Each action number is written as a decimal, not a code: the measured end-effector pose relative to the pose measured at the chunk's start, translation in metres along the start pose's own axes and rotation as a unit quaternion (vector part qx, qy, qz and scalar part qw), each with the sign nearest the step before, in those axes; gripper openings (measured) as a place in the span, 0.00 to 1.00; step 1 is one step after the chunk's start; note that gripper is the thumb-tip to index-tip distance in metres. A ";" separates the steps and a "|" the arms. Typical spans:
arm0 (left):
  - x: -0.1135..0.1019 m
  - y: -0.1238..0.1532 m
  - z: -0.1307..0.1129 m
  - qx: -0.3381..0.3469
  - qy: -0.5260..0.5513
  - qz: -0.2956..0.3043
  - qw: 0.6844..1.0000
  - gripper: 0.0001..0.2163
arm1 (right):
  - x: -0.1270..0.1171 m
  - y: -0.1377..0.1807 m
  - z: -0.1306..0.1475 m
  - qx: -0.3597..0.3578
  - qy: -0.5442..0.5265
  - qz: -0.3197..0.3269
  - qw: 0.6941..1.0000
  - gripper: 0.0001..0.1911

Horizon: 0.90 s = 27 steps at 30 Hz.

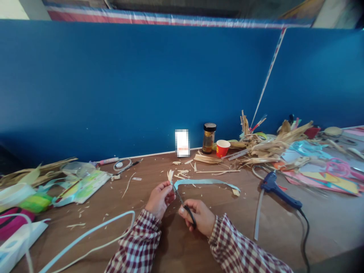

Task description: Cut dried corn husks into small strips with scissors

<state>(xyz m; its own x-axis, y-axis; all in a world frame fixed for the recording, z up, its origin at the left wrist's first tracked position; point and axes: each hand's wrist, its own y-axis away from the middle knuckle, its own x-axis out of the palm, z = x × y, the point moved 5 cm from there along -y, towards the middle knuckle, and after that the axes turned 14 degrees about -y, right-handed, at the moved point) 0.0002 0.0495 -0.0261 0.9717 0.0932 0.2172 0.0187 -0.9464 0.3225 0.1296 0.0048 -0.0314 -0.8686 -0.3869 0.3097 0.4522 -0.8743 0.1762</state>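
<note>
**Scissors closing on a small husk piece, fingers close to the blades**

Checked sleeves [227,242] fill the bottom of my view, and just beyond them both of my hands meet over the brown table [327,223]. My right hand [199,217] is clenched through the black handles of the scissors [182,203], blades angled up and away toward the other grip. My left hand [159,198] pinches a small pale husk piece [170,175] between thumb and fingertips, its frayed tip standing just above the pinch. A light blue strip [204,182] arcs away from the blades to the right of that pinch; I cannot tell whether the left fingers also hold its end.

As I judge it, the main risk is the blades meeting the left fingertips, since the pinch sits right at the cutting point. The piece is small and dry-looking, so it could split along its grain or slip from the pinch. The blue strip could also get caught in the cut by mistake.

Beyond the right grip lies a blue glue gun [277,189] with its black cord trailing toward me; a sleeve could snag it.

Writing: the red paper cup [222,148] carries a yellow mark too small to read, the dark-lidded jar [209,138] shows no legible label, and one card at the wall is blurred out.
</note>
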 end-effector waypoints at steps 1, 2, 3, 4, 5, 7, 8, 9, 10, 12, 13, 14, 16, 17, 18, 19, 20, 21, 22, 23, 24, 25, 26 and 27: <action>0.001 0.000 0.000 0.001 0.001 0.006 1.000 0.05 | 0.000 0.000 0.000 0.000 -0.003 0.003 1.000 0.21; 0.002 0.000 0.001 0.001 0.003 0.012 1.000 0.05 | 0.000 0.000 0.000 -0.001 -0.007 0.006 1.000 0.22; 0.003 0.000 0.002 0.001 0.008 0.018 1.000 0.05 | 0.000 0.000 0.000 -0.002 -0.012 0.009 1.000 0.22; 0.003 0.000 0.003 0.000 0.014 0.022 1.000 0.05 | -0.001 0.000 -0.001 -0.003 -0.016 0.012 1.000 0.22; 0.004 0.000 0.003 0.001 0.019 0.026 0.999 0.05 | -0.001 -0.001 -0.002 -0.004 -0.021 0.015 1.000 0.22; 0.005 0.001 0.003 0.005 0.024 0.032 0.999 0.06 | -0.003 -0.002 -0.004 -0.002 -0.029 0.020 0.999 0.22; 0.005 0.001 0.003 0.008 0.024 0.033 0.999 0.07 | -0.003 -0.002 -0.005 0.000 -0.034 0.024 0.999 0.22; 0.005 0.002 0.002 0.011 0.024 0.035 0.999 0.08 | -0.003 -0.002 -0.005 0.003 -0.039 0.026 0.999 0.23; 0.005 0.002 0.002 0.015 0.025 0.038 0.999 0.09 | -0.003 -0.002 -0.005 0.007 -0.045 0.027 0.999 0.23; 0.006 0.003 0.001 0.023 0.034 0.051 0.998 0.10 | -0.002 -0.001 -0.003 0.014 -0.057 0.026 0.998 0.24; 0.006 0.003 0.001 0.029 0.041 0.060 0.997 0.10 | -0.002 0.000 -0.002 0.016 -0.062 0.024 0.998 0.24; 0.007 0.003 0.000 0.034 0.048 0.071 0.996 0.10 | -0.001 0.000 -0.001 0.017 -0.066 0.022 0.997 0.24; 0.008 0.003 0.000 0.038 0.060 0.084 0.994 0.08 | 0.000 0.001 0.001 0.015 -0.074 0.023 0.997 0.24; 0.008 0.002 0.001 0.037 0.063 0.085 0.994 0.06 | 0.000 0.002 0.001 0.014 -0.078 0.025 0.997 0.24; 0.007 0.001 0.001 0.035 0.065 0.083 0.994 0.05 | 0.000 0.001 0.001 0.014 -0.082 0.027 0.996 0.23; 0.007 0.001 0.002 0.033 0.065 0.079 0.994 0.05 | 0.000 0.001 0.001 0.012 -0.085 0.029 0.996 0.23; 0.006 0.000 0.002 0.033 0.063 0.075 0.995 0.05 | 0.000 0.001 0.000 0.010 -0.088 0.029 0.996 0.23; 0.006 0.000 0.002 0.035 0.061 0.071 0.995 0.05 | 0.000 0.000 -0.001 0.007 -0.090 0.029 0.996 0.23; 0.006 -0.001 0.001 0.039 0.058 0.068 0.995 0.05 | -0.001 0.000 -0.001 0.005 -0.090 0.028 0.996 0.23; 0.005 -0.001 0.001 0.043 0.054 0.065 0.995 0.06 | -0.001 -0.001 -0.001 0.004 -0.089 0.026 0.996 0.23; 0.005 -0.001 0.001 0.047 0.051 0.061 0.996 0.06 | -0.002 -0.001 -0.002 0.004 -0.087 0.025 0.996 0.23; 0.004 -0.001 0.000 0.050 0.047 0.057 0.996 0.07 | -0.002 -0.001 -0.002 0.006 -0.085 0.023 0.996 0.24; 0.004 -0.001 0.000 0.051 0.044 0.054 0.996 0.07 | -0.003 -0.001 -0.002 0.009 -0.083 0.022 0.996 0.24; 0.004 -0.001 0.000 0.052 0.042 0.051 0.996 0.08 | -0.003 -0.001 -0.002 0.012 -0.081 0.020 0.996 0.24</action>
<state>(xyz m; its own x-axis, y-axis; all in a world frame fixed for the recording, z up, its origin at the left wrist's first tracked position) 0.0039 0.0507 -0.0252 0.9466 0.0168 0.3219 -0.0502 -0.9788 0.1987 0.1316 0.0064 -0.0341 -0.8066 -0.3679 0.4626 0.4928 -0.8508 0.1826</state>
